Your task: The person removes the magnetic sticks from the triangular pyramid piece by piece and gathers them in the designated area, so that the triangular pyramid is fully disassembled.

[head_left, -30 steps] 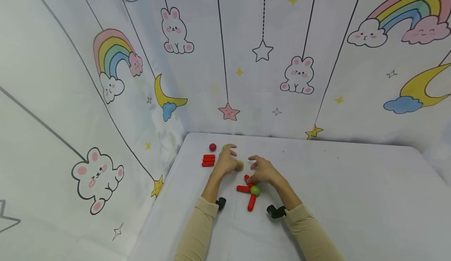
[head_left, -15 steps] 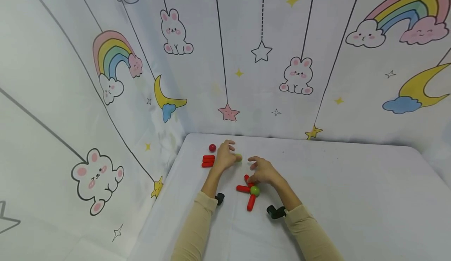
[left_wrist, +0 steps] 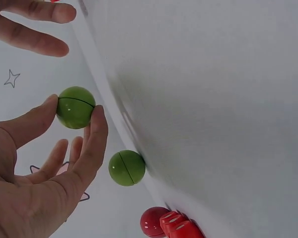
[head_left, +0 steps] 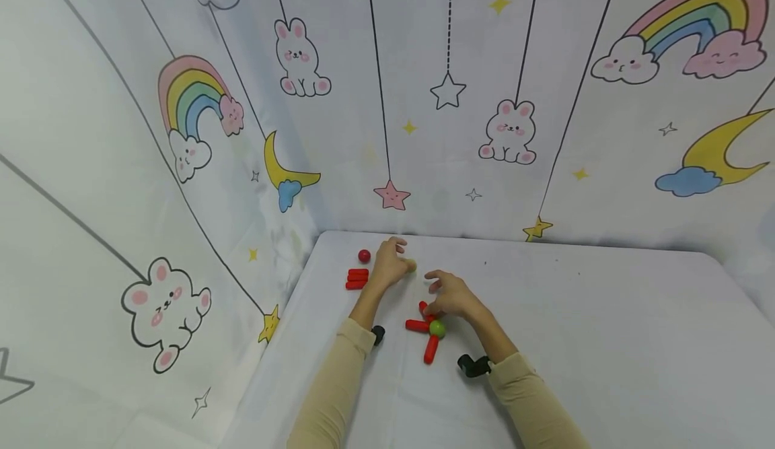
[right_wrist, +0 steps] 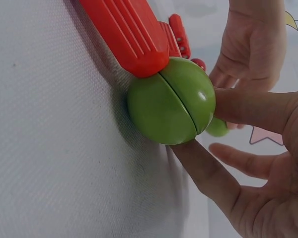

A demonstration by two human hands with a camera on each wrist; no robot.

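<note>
Red three-rod piece (head_left: 437, 329): pictured on the white table (head_left: 581, 341), its rods meeting at a green centre ball (right_wrist: 171, 101), one pointing left, one toward the person, one away and slightly left.

Right hand (head_left: 451, 294): just beyond the three-rod piece and a little to its right, thumb and finger curved in to grasp it at its far side; whether they pinch the centre ball or the rod behind it, we cannot tell.

Left hand (head_left: 387, 265): beyond the three-rod piece and to its left, pinching a raised green ball between thumb and fingertip.

Raised green ball (left_wrist: 75, 107): beyond the three-rod piece and slightly left, clear of the table as we see it from the left wrist.

Loose green ball (left_wrist: 127, 168): on the table, beyond the three-rod piece and to its left; the left hand hides it from our head view.

Loose red rods (head_left: 357, 279): three, side by side, well left of the three-rod piece and beyond it.

Red ball (head_left: 364, 256): also well left of the three-rod piece, farther beyond it than those rods.

Backdrop (head_left: 339, 139): behind the three-rod piece we see white cloth printed with rabbits, rainbows, moons and stars.
</note>
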